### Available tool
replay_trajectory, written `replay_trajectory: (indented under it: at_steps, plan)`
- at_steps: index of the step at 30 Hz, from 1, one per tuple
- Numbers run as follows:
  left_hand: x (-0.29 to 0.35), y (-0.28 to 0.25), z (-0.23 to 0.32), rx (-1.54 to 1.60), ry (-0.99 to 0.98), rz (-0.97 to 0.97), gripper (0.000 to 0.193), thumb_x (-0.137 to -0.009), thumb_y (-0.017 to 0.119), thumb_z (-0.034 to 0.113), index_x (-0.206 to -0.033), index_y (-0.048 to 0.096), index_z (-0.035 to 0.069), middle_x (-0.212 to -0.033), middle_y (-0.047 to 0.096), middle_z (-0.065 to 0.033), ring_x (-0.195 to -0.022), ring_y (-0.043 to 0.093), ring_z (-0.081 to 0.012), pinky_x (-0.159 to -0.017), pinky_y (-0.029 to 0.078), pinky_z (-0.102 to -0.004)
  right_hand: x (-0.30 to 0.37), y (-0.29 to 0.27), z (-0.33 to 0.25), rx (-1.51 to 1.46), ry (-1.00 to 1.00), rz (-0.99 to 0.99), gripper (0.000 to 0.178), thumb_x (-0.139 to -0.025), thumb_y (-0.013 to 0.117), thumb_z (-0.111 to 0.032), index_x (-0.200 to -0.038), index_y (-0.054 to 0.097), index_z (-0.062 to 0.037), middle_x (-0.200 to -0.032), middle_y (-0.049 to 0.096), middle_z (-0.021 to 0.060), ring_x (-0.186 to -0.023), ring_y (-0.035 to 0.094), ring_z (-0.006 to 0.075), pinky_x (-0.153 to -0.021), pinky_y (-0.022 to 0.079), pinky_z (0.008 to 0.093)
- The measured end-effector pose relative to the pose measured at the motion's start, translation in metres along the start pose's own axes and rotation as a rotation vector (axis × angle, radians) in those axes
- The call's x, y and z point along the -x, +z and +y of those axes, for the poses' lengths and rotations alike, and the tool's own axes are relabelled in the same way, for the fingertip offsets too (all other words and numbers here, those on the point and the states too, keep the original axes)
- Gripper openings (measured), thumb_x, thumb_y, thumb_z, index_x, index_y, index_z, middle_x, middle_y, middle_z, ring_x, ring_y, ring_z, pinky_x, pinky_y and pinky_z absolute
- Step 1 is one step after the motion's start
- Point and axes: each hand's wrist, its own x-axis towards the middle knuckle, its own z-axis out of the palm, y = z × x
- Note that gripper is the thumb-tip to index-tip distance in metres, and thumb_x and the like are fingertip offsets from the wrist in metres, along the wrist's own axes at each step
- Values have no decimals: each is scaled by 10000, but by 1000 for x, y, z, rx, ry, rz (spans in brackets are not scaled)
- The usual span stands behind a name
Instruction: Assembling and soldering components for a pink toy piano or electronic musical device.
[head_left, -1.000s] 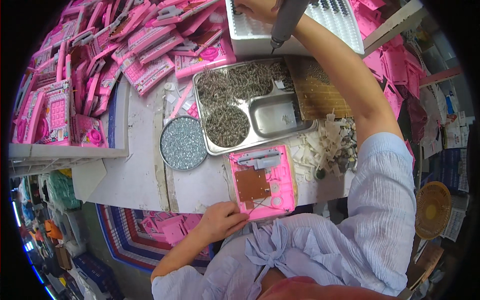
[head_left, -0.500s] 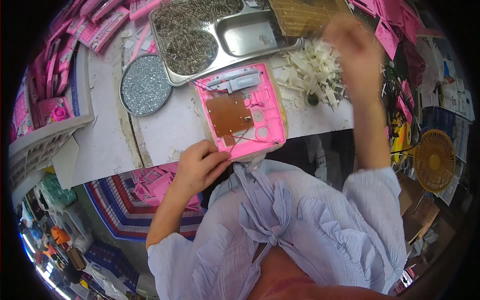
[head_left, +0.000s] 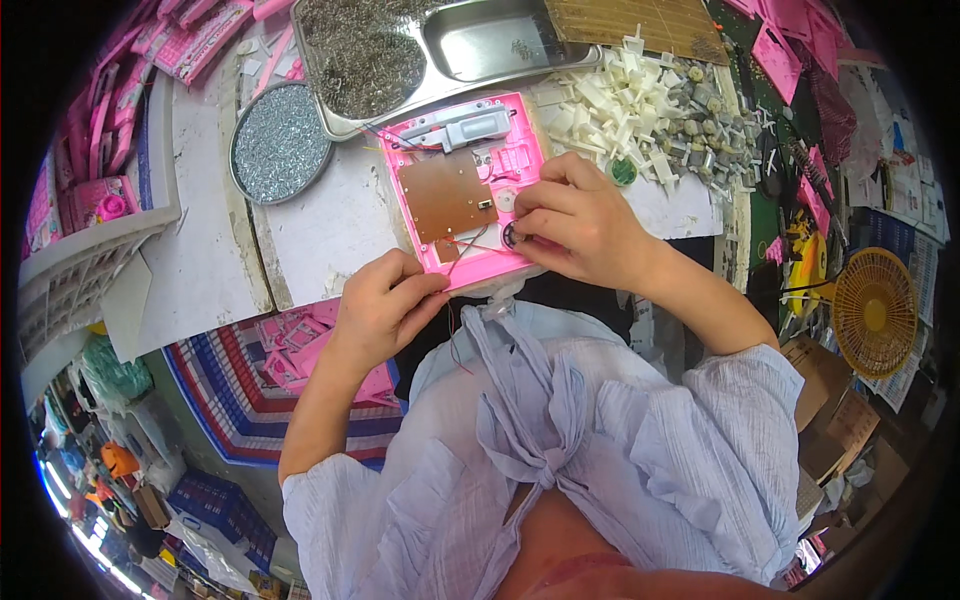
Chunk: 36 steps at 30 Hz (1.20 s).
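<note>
A pink plastic housing (head_left: 488,272) lies at the table's front edge, inner side up. Inside it are a brown circuit board (head_left: 440,195), a grey elongated part (head_left: 470,130) near the far edge, and thin red and dark wires (head_left: 468,250). My left hand (head_left: 385,305) grips the housing's near left corner between thumb and fingers. Over the housing's right side, my right hand (head_left: 580,220) pinches a small black round part (head_left: 509,235) at a round seat near the near right corner. The fingers partly hide that part, so its exact kind does not show.
Behind the housing stands a metal compartment tray (head_left: 430,75) with small metal pieces. A round dish of screws (head_left: 280,143) is to its left. White plastic pieces (head_left: 610,110) and small silvery motors (head_left: 705,130) are heaped right. A yellow fan (head_left: 873,318) stands far right.
My right hand has come down from the far right onto the housing, with a small black round part in its fingers. My left hand stays on the near left corner.
</note>
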Motion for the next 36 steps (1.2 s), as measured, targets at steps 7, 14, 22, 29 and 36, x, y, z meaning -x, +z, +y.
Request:
replay_trajectory:
  at_steps: [7, 14, 22, 29, 36]
  plan:
    - [-5, -8, 3, -49, 55, -61, 227, -758, 826, 110, -957, 722, 77, -813, 588, -69, -708, 617, -256, -604, 493, -379, 0, -38, 27, -39, 150, 103, 224, -757, 803, -155, -951, 705, -100, -1032, 680, 48, -1030, 592, 300, -861, 473, 406]
    - [-20, -23, 17, -47, -61, -217, 222, -776, 810, 112, -978, 721, 85, -816, 587, -75, -725, 621, -263, -643, 506, -389, -9, -60, 50, 483, 322, -34, 135, -833, 720, -201, -923, 684, -106, -864, 651, 54, -911, 577, 277, -837, 419, 435]
    - [-165, -54, -2, -179, 134, -172, 139, -824, 739, 92, -957, 706, 65, -863, 629, -109, -790, 633, -298, -695, 514, -400, 2, -83, 19, -519, 658, -56, 150, -908, 704, -117, -995, 646, -10, -837, 727, 83, -776, 705, 204, -704, 529, 320]
    - [-274, 8, -79, -543, 346, -257, 152, -844, 676, 100, -988, 662, 51, -939, 646, -130, -882, 663, -362, -743, 541, -474, 24, -84, 17, -870, 743, 66, 136, -862, 739, -10, -956, 645, 18, -931, 673, 30, -855, 655, 98, -807, 555, 248]
    - [-252, -25, -48, -225, -7, -167, 206, -902, 709, 139, -1062, 703, 9, -902, 736, -132, -721, 700, -221, -700, 551, -341, -8, -91, 45, -688, 634, 157, 178, -842, 790, -133, -899, 671, -13, -843, 663, 16, -764, 606, 91, -682, 518, 261]
